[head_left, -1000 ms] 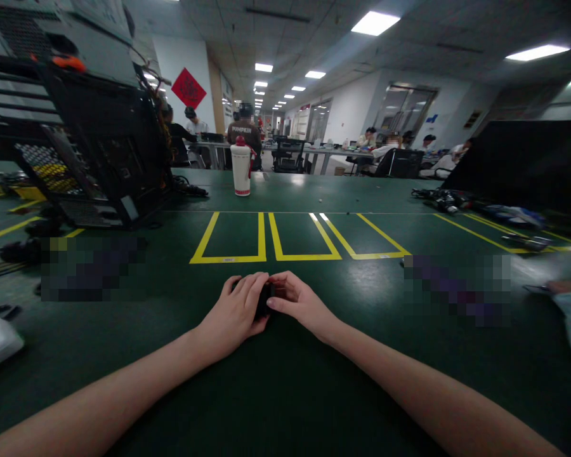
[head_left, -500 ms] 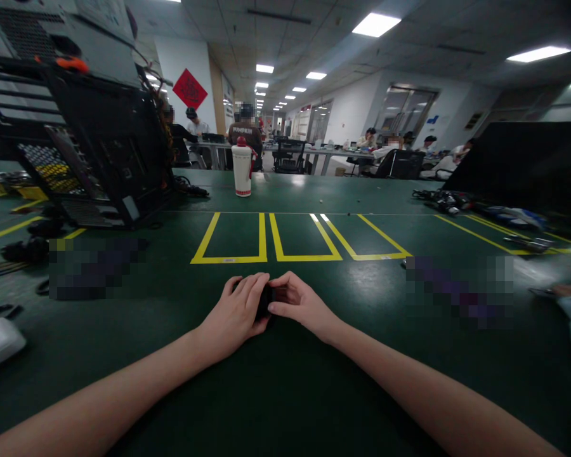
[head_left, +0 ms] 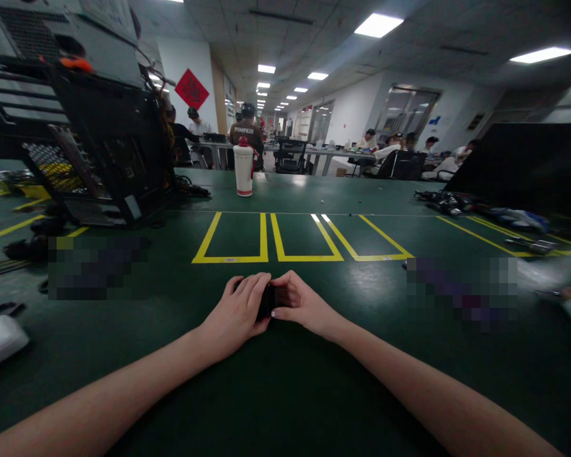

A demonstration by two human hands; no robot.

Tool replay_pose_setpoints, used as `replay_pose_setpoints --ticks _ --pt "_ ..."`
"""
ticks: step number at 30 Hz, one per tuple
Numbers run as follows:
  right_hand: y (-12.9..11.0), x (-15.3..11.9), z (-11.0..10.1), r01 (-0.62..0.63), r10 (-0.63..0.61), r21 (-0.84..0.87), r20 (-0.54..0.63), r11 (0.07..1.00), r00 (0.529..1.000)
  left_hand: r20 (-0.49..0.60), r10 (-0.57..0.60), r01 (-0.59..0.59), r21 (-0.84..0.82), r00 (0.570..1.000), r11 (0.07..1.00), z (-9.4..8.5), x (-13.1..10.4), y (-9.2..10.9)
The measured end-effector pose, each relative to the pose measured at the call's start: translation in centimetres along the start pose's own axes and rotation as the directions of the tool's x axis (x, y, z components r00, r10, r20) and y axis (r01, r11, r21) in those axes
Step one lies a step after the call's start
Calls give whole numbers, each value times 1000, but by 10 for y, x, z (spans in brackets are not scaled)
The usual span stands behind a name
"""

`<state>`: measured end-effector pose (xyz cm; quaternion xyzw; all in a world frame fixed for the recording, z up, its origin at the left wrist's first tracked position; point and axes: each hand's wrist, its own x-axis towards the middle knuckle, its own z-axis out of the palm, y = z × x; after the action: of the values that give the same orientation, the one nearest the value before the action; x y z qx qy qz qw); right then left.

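Between my two hands is a small black object (head_left: 266, 303), mostly covered by fingers, so its kind cannot be made out. My left hand (head_left: 240, 308) is wrapped over its left side, back of the hand upward. From the right, my right hand (head_left: 302, 304) holds the object's edge, with the thumb low in front and curled fingers behind. Both hands are at the green tabletop (head_left: 285, 393), just short of the yellow tape outlines (head_left: 309, 258).
A black computer case (head_left: 105, 152) stands at left, with a white cup (head_left: 244, 168) beyond the tape. A white object (head_left: 0, 343) lies near left. Cables and tools (head_left: 528, 242) lie at right before a dark panel (head_left: 528, 158). Other people sit farther back.
A little more of the black object shows between my hands, and my right thumb sits slightly lower on it. The whole view has shifted very slightly.
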<state>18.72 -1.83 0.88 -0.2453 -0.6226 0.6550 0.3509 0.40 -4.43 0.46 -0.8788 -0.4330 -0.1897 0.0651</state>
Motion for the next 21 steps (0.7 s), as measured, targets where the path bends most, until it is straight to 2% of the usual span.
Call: replay_pose_setpoints --ticks 4,9,13,17,21 --pt "-3 -1 1 -3 3 -15 8 1000 1000 -20 13 -13 -1 1000 1000 1 0 0" --pt "-8 -2 5 -17 10 -67 -95 998 995 -13 8 -8 5 1000 1000 1 1 0" --pt "-8 -1 5 -35 23 -92 -124 995 992 1 -1 1 -1 1000 1000 0 1 0" --pt "-8 -1 3 -86 78 -95 -92 992 993 4 5 -5 5 1000 1000 0 0 0" --pt "-7 -1 1 -52 50 -49 -27 997 998 -1 7 -7 12 1000 1000 -1 0 0"
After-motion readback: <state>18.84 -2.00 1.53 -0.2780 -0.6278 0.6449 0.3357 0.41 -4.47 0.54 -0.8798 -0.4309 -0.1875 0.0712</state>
